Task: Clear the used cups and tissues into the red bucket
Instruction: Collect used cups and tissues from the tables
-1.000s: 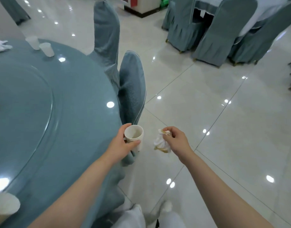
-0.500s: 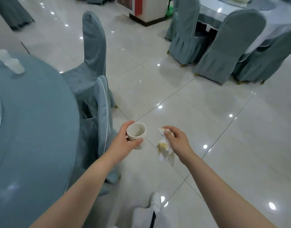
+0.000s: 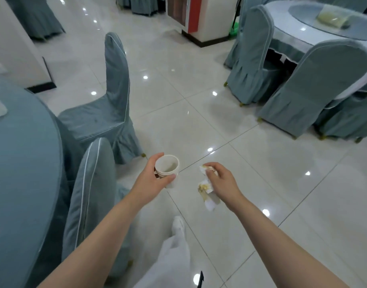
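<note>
white paper cup (image 3: 167, 169) in left hand (image 3: 151, 179) — stained tissue (image 3: 205, 189) (crumpled) in right hand (image 3: 222, 181).

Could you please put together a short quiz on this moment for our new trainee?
1. True or false: the left hand holds a paper cup upright.
2. What hangs from the right hand?
A. a spoon
B. a stained tissue
C. a plate
3. Fill in: the red bucket is ____ in this view.

Key: 1 true; 2 B; 3 not visible.
</note>
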Available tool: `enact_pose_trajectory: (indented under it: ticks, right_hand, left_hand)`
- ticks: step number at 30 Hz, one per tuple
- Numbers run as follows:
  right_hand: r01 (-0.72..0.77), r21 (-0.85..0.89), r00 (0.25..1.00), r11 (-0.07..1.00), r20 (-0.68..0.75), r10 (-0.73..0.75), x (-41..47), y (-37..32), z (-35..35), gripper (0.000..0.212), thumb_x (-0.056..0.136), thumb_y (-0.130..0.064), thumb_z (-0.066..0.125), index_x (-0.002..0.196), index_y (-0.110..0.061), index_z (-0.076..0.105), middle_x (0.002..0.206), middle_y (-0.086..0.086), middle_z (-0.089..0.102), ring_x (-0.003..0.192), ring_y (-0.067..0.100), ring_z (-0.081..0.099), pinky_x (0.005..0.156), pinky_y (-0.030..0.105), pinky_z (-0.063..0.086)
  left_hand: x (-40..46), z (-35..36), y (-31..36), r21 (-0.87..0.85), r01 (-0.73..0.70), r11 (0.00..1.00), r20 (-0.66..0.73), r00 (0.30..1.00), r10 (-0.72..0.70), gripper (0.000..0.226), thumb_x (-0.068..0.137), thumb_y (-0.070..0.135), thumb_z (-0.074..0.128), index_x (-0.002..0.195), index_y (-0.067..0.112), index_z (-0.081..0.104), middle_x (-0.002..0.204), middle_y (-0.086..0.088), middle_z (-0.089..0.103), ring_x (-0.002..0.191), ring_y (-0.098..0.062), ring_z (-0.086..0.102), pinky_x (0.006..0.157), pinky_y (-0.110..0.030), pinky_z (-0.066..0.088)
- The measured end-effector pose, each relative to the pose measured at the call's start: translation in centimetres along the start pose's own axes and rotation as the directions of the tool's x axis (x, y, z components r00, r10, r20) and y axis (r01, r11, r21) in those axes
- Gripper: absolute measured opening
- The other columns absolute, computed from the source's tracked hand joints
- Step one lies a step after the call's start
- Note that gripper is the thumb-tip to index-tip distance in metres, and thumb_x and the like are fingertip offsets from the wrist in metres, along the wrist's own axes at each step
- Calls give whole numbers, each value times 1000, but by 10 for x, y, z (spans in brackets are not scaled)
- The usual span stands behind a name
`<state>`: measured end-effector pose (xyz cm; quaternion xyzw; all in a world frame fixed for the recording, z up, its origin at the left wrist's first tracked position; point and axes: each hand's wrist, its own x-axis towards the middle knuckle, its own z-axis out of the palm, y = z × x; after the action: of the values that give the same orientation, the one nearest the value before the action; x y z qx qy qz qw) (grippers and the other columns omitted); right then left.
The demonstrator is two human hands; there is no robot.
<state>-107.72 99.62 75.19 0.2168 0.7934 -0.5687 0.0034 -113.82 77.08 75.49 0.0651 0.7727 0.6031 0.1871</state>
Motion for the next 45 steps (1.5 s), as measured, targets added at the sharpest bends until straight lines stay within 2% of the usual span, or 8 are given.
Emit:
enact_pose_trajectory:
  ticks: [7,13,18,22,27,30,40,45]
  right_hand:
    - [-5,-15,997,1000,73,6,145,-42,-11,15,93,-28,54,97,-37,67,93,-18,66,88,2,61,72,19,44]
    - [2,-1,989,1000,145,-1,260,-78,-14,16,92,-24,56,99,-31,69,91,-17,66,88,6,63,82,33,54]
    - [23,41,977,999,210,-31,359,-109,-21,19,92,-24,55,99,-35,69,92,-17,66,76,-5,61,55,16,52]
    - [60,5,962,998,267,-59,448,-130,-32,20,93,-25,55,95,-39,68,92,-21,66,74,-13,60,57,7,45]
    - [72,-27,927,997,371,-57,545,-153,-44,19,94,-24,56,94,-37,69,87,-22,65,71,-14,59,57,6,44]
    - [84,-45,899,995,435,-57,600,-172,-43,17,94,-25,56,96,-36,70,90,-20,67,77,-9,61,62,10,46]
    - [129,-47,842,990,534,-85,752,-235,33,18,93,-22,55,101,-31,69,98,-11,69,86,4,63,69,17,47]
    - [177,-62,813,982,571,-111,825,-279,96,19,93,-21,56,104,-28,69,101,-7,70,89,6,64,64,15,47]
  left_hand:
    - [127,-8,32,68,24,997,-93,996,-17,68,77,24,80,133,34,42,129,5,54,108,-10,61,96,-31,50]
    - [217,-17,68,51,31,998,-221,975,-19,72,80,22,78,140,30,40,134,5,52,114,-12,59,97,-27,48]
    - [298,-18,98,18,3,1000,-343,939,3,67,79,16,77,136,29,45,130,4,55,113,-17,59,96,-38,51]
    - [374,-14,109,30,33,999,-396,918,-18,66,79,19,78,135,32,45,129,6,55,110,-11,59,88,-21,48]
    - [459,-5,118,-14,91,996,-477,875,-86,71,80,18,78,140,27,41,136,4,50,116,-12,55,96,-24,47]
    - [504,-4,126,-33,127,991,-502,856,-126,73,78,27,79,140,34,40,134,12,51,109,2,55,83,-10,42]
    - [635,-68,139,-97,118,988,-609,778,-153,64,82,30,75,137,31,43,133,2,51,106,-4,58,77,-8,44]
    - [705,-135,151,-111,65,992,-642,757,-122,61,83,32,74,135,36,43,134,5,50,106,-7,58,85,-21,49]
